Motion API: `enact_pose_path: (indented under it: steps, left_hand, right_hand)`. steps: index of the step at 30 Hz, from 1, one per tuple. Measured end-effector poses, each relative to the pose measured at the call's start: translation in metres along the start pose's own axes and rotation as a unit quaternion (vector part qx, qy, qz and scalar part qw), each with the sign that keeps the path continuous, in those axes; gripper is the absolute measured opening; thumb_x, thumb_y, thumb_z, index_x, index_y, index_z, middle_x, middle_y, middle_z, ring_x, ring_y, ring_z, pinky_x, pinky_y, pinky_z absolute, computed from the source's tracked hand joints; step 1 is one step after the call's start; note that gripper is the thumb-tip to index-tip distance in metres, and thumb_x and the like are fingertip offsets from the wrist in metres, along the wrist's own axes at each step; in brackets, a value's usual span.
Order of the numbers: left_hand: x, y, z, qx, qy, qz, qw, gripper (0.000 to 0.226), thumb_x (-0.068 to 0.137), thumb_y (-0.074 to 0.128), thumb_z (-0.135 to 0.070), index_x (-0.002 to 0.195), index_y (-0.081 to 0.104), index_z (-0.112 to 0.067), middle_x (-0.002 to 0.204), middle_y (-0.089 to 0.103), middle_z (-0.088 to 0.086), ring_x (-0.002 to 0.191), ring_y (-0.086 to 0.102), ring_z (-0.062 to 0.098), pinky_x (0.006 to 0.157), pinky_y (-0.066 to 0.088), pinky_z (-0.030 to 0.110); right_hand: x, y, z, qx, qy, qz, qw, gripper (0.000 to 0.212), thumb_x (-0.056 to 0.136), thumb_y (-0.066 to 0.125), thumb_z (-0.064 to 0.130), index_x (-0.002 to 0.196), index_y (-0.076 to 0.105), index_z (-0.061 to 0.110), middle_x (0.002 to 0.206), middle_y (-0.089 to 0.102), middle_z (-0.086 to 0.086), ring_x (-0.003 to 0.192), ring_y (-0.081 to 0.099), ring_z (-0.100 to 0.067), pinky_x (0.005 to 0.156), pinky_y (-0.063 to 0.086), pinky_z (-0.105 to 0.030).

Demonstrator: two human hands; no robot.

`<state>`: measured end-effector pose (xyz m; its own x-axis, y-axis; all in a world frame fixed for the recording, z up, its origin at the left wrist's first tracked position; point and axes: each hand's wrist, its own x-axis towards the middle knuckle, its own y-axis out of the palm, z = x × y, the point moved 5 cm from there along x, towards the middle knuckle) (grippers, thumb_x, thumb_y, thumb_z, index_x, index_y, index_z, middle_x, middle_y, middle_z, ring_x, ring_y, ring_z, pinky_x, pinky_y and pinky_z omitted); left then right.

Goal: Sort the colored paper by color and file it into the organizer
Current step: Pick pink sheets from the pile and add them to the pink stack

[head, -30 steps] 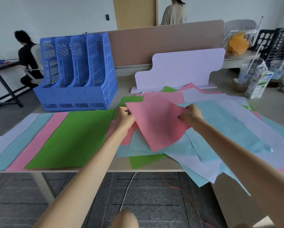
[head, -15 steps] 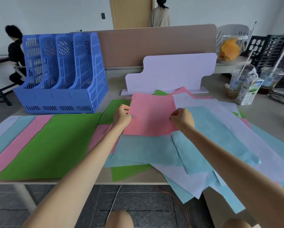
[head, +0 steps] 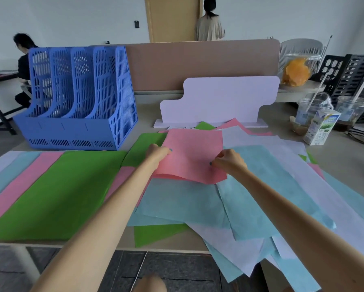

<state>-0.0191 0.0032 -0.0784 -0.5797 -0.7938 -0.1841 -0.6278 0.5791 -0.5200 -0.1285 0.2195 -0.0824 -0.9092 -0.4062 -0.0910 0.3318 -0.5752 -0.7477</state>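
Right of the blue perforated plastic file organizer [head: 77, 102] we list: white cut-out board [head: 219, 100], milk carton [head: 322, 127], loose heap of pale blue and white sheets [head: 261, 197] on the tabletop [head: 341, 157]. Atop the heap: pink paper sheet [head: 193, 152], pinched by our left hand [head: 157, 152] and right hand [head: 229, 163], fingers curled on its edges.

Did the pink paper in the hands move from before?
Yes. The pink sheet turned square and drew back from the table's front edge toward the white board.

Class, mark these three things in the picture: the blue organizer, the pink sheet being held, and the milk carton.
blue organizer [head: 71, 133], head view, low front wall.
pink sheet [head: 192, 151], head view, middle of its upper face.
milk carton [head: 321, 129], head view, front face.
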Motion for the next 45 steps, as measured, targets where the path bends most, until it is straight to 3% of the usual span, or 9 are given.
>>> enact_pose_path:
  steps: [3, 11, 18, 22, 26, 31, 36, 40, 45]
  left_hand:
    - [-0.006, -0.004, -0.002, 0.142, 0.017, -0.022, 0.990, 0.043, 0.084, 0.066, -0.036, 0.110, 0.050, -0.005, 0.103, 0.051, 0.005, 0.102, 0.056, 0.024, 0.077, 0.042, 0.028]
    - [-0.002, 0.000, -0.013, 0.270, 0.008, -0.040, 0.962, 0.046, 0.083, 0.067, -0.028, 0.121, 0.052, -0.007, 0.137, 0.039, 0.017, 0.125, 0.040, 0.029, 0.089, 0.037, 0.031]
    - [0.009, -0.005, -0.016, 0.123, -0.008, 0.011, 0.992, 0.068, 0.082, 0.073, -0.018, 0.135, 0.037, 0.004, 0.123, 0.048, 0.013, 0.115, 0.049, 0.027, 0.083, 0.041, 0.031]
    - [0.000, -0.004, -0.016, 0.016, 0.090, 0.066, 0.994, 0.014, 0.089, 0.061, -0.011, 0.102, 0.057, -0.009, 0.101, 0.054, 0.006, 0.095, 0.050, 0.019, 0.076, 0.036, 0.025]
    - [-0.006, -0.026, -0.018, 0.100, 0.240, -0.036, 0.965, 0.032, 0.094, 0.052, -0.010, 0.067, 0.035, -0.015, 0.062, 0.036, 0.000, 0.057, 0.032, 0.016, 0.049, 0.020, 0.026]
    - [-0.016, -0.065, -0.017, 0.056, 0.283, -0.160, 0.944, 0.022, 0.098, 0.047, -0.011, 0.079, 0.036, -0.010, 0.062, 0.033, -0.003, 0.051, 0.030, 0.012, 0.047, 0.021, 0.028]
    - [-0.027, -0.102, -0.014, -0.012, 0.271, -0.213, 0.939, 0.018, 0.100, 0.044, -0.014, 0.085, 0.036, -0.008, 0.068, 0.034, -0.002, 0.055, 0.030, 0.009, 0.044, 0.026, 0.018]
    - [-0.029, -0.118, -0.003, -0.036, 0.248, -0.209, 0.945, 0.018, 0.100, 0.045, -0.016, 0.085, 0.038, -0.008, 0.073, 0.034, -0.003, 0.061, 0.030, 0.010, 0.056, 0.028, 0.019]
    - [-0.026, -0.125, 0.021, -0.080, 0.233, -0.194, 0.950, 0.040, 0.097, 0.049, -0.013, 0.067, 0.023, -0.017, 0.068, 0.027, -0.003, 0.058, 0.022, 0.012, 0.054, 0.020, 0.027]
  right_hand:
    - [0.002, 0.000, -0.001, 0.005, -0.004, 0.010, 1.000, 0.022, 0.071, 0.068, 0.018, 0.090, 0.069, 0.007, 0.078, 0.063, -0.005, 0.076, 0.060, -0.026, 0.063, 0.044, -0.026]
    - [0.006, 0.002, -0.004, 0.000, -0.016, 0.017, 1.000, 0.024, 0.069, 0.071, 0.022, 0.093, 0.065, 0.018, 0.088, 0.064, 0.000, 0.084, 0.062, -0.021, 0.070, 0.048, -0.028]
    - [0.006, 0.001, -0.006, -0.012, -0.016, 0.016, 1.000, 0.028, 0.070, 0.072, 0.022, 0.097, 0.064, 0.019, 0.090, 0.060, 0.001, 0.086, 0.060, -0.021, 0.067, 0.045, -0.026]
    - [0.007, -0.002, -0.005, -0.021, -0.018, 0.011, 1.000, 0.042, 0.071, 0.074, 0.022, 0.107, 0.053, 0.016, 0.094, 0.055, -0.001, 0.088, 0.057, -0.023, 0.072, 0.046, -0.030]
    - [0.010, -0.002, -0.008, 0.047, -0.002, 0.009, 0.999, 0.042, 0.073, 0.070, 0.015, 0.106, 0.043, 0.011, 0.075, 0.061, -0.006, 0.063, 0.061, -0.026, 0.078, 0.055, -0.042]
    - [0.006, -0.005, -0.002, 0.028, -0.019, -0.010, 0.999, 0.014, 0.077, 0.065, 0.016, 0.071, 0.053, 0.011, 0.072, 0.070, -0.017, 0.070, 0.066, -0.032, 0.078, 0.057, -0.047]
    - [0.005, -0.002, 0.011, 0.000, -0.025, -0.022, 0.999, 0.033, 0.088, 0.058, 0.037, 0.072, 0.062, 0.008, 0.075, 0.070, -0.015, 0.078, 0.067, -0.032, 0.079, 0.055, -0.040]
    - [0.004, 0.007, 0.035, 0.205, -0.059, -0.006, 0.977, 0.033, 0.085, 0.065, 0.042, 0.089, 0.056, 0.011, 0.081, 0.061, -0.007, 0.077, 0.061, -0.026, 0.072, 0.049, -0.034]
    - [-0.017, 0.028, 0.055, 0.377, -0.060, 0.139, 0.914, 0.007, 0.086, 0.064, 0.004, 0.081, 0.064, 0.008, 0.069, 0.062, -0.001, 0.060, 0.057, -0.013, 0.054, 0.052, -0.017]
